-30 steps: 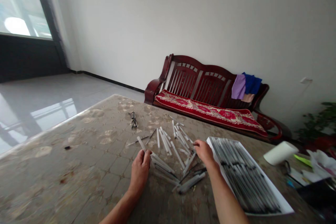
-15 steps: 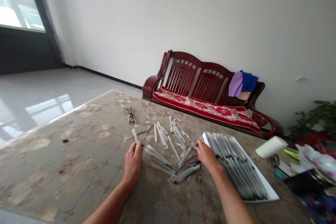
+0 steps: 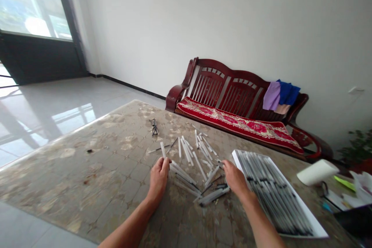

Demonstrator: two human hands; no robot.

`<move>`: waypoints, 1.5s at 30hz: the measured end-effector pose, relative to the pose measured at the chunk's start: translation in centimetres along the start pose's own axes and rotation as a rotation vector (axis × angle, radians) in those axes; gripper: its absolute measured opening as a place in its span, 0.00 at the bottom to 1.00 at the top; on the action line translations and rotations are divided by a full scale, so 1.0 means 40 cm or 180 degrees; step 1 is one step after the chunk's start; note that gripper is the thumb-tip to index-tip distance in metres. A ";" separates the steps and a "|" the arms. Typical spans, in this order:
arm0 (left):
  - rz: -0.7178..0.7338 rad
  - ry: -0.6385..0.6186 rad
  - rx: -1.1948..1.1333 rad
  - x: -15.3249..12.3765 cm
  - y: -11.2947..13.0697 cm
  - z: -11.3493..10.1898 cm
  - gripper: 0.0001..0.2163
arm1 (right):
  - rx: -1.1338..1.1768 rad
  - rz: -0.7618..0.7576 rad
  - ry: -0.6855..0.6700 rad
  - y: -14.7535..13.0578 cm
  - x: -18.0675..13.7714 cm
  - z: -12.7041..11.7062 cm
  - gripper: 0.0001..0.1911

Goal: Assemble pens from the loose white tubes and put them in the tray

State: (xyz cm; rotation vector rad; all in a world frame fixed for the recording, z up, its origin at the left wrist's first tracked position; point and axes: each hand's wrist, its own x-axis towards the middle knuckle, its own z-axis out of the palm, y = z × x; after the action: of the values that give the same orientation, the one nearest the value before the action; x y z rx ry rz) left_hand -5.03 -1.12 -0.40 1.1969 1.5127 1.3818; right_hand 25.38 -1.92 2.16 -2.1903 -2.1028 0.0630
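Over the table (image 3: 113, 190), we hold a white tube (image 3: 162, 149) in our left hand (image 3: 158, 175) and pinch a small piece (image 3: 219, 161) in our right hand (image 3: 235, 177), pens (image 3: 273, 190) lining the box (image 3: 320, 231), loose tubes (image 3: 200, 166) left scattered.

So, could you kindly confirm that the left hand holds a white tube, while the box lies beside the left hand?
Not quite: the box lies beside the right hand, as the head view shows. The left hand does hold a white tube.
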 end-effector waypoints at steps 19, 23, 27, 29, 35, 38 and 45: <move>0.0055 -0.0180 0.0173 -0.012 0.005 0.005 0.16 | -0.0170 0.0519 0.0006 -0.040 0.002 0.000 0.16; 0.0056 -0.0184 0.0195 -0.014 0.009 0.006 0.15 | -0.0232 0.0547 0.0212 -0.046 -0.005 -0.002 0.14; 0.0089 -0.0183 0.0236 -0.015 0.016 0.005 0.16 | -0.0171 0.0524 0.0300 -0.043 -0.004 -0.002 0.14; 0.0106 -0.0185 0.0269 -0.015 0.017 0.004 0.16 | -0.0092 0.0534 0.0312 -0.041 0.000 -0.002 0.14; 0.0120 -0.0209 0.0417 -0.016 0.017 0.006 0.16 | 0.0420 0.0724 0.0295 -0.035 0.014 0.001 0.14; 0.0181 -0.0267 0.0438 -0.018 0.017 0.008 0.17 | 0.0618 0.0777 0.0336 -0.025 0.020 0.004 0.15; 0.0343 -0.0468 0.0702 -0.023 0.005 0.015 0.17 | 0.1446 0.0433 0.0371 0.031 0.050 0.005 0.22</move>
State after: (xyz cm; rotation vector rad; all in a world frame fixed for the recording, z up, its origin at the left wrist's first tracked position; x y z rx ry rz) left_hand -4.17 -1.83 -0.34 1.5015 1.5445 1.1886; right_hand 26.70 0.05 1.92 -1.9997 -1.6726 0.3745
